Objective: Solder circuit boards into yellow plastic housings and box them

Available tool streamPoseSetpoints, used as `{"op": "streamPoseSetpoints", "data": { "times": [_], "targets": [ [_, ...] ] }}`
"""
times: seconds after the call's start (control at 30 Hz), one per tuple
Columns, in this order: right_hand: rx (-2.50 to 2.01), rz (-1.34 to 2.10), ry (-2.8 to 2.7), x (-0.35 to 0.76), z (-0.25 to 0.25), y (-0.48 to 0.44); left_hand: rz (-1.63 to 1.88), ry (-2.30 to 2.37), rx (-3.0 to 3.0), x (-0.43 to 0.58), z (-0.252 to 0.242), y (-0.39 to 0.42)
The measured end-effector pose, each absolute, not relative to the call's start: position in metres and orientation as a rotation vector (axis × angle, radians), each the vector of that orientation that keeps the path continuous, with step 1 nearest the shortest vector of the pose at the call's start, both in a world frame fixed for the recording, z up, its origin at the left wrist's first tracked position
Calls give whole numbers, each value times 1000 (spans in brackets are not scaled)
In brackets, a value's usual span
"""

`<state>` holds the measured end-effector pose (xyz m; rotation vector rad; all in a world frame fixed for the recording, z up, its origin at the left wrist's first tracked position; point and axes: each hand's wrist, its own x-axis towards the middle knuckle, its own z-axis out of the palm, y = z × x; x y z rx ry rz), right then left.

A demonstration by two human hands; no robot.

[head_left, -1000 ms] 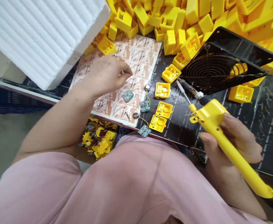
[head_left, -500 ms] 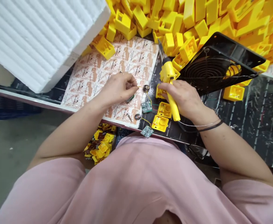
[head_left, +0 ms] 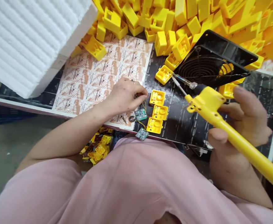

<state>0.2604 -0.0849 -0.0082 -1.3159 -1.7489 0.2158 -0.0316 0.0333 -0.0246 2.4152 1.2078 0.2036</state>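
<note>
Head cam: R hand (head_left: 252, 123) wrapped round yellow plastic soldering iron (head_left: 208, 102), slim metal end pointing away from palm. L hand (head_left: 127, 95) curled, thumb + fingertip close; can't tell if gripping anything. Green circuit bd (head_left: 141, 114) w/ thin wires (head_left: 145, 106) just bodyward of L fingertips; open, boxy yellow cases (head_left: 157, 97) to their R.

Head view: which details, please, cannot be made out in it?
Head view: whether the bare left hand pinches something; the hand itself hides it.
Head view: the rear end of the yellow long-handled tool; the right edge cuts it off.
Head view: the lettering on the brown-and-white printed sheet; too small.
</note>
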Motion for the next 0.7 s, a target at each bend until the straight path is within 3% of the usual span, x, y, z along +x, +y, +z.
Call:
{"op": "streamPoseSetpoints", "data": {
  "times": [0.23,0.43,0.7],
  "targets": [
    [-1224,55,-1268,262,-28,-80,272,1226,2398,-20,-28,28],
    [-1301,273,-1611,262,-25,-93,207,1252,2436,-13,-26,28],
    [-996,208,-1997,259,-14,-78,51,1294,2559,1,-20,30]
  ]
}}
